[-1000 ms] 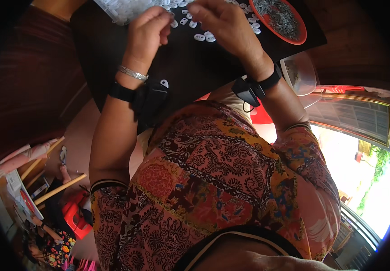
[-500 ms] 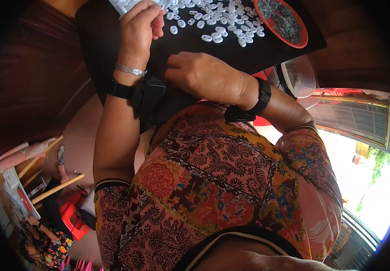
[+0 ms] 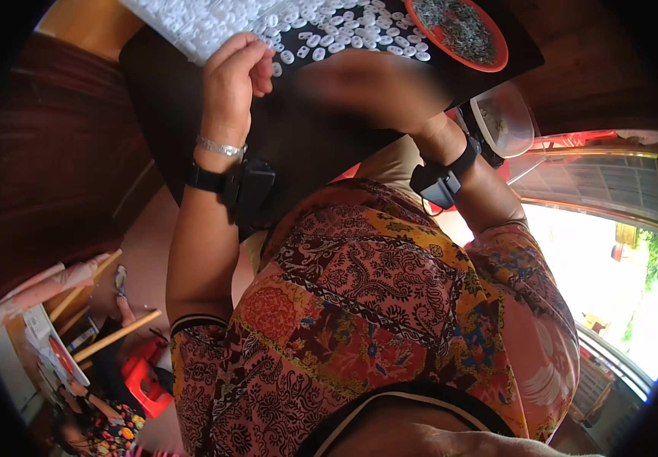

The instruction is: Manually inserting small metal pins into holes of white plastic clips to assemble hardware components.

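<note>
On the dark table (image 3: 154,91) lie many small white oval plastic pieces (image 3: 318,53) with two holes each, spread out to the right of a heap. My left hand (image 3: 231,76) is beside the heap's near edge, its thumb and fingers closed in a pinch. Whatever they may hold is too small to make out. Over the table, just nearer than the loose pieces, my right hand (image 3: 378,87) is smeared by motion, so its fingers do not show clearly. A red round tray (image 3: 502,57) of small grey metal parts (image 3: 458,30) stands at the far right.
The white heap (image 3: 199,27) rests in a pale tray or sheet at the far left. Beyond the table's right edge is a clear plastic tub (image 3: 505,126). At lower left, another person (image 3: 104,426) is near a red stool (image 3: 146,377) and a small table.
My right hand has swung up and away from my body toward the white pieces. My left hand keeps its pinch. The view has shifted, showing more of the white heap.
</note>
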Motion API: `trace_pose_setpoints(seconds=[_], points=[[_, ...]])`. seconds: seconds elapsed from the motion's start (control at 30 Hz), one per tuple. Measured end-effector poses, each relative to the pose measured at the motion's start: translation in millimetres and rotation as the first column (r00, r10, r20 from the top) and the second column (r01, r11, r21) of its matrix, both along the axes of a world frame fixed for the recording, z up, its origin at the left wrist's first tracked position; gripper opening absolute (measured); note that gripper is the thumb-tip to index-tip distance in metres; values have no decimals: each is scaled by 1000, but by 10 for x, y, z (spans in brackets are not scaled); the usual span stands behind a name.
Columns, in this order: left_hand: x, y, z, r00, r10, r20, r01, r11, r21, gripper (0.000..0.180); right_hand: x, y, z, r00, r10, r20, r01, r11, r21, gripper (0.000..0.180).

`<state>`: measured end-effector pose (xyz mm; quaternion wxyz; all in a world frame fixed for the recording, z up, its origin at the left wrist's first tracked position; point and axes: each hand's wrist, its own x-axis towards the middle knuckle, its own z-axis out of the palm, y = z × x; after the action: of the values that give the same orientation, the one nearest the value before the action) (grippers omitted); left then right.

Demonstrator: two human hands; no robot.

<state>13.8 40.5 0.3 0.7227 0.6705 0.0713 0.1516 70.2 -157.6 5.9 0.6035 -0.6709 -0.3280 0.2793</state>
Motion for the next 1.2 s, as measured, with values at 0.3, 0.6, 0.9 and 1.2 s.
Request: trace_pose_setpoints(seconds=[0.3,0.6,0.9,1.2], points=[[-78,-254,77,953,-298,-56,286,944,-162,22,48,8,-140,963,-2,-268,87,949,303,19],[-78,-268,98,953,-303,-5,296,932,-207,20,131,21,-234,817,179,-548,78,908,413,18],[-94,-299,121,957,-290,-5,286,947,-150,20,163,37,-297,754,232,-614,103,882,460,18],[-93,-325,109,957,-268,-108,276,959,61,21,103,-40,-98,955,-110,-276,203,920,336,19]])
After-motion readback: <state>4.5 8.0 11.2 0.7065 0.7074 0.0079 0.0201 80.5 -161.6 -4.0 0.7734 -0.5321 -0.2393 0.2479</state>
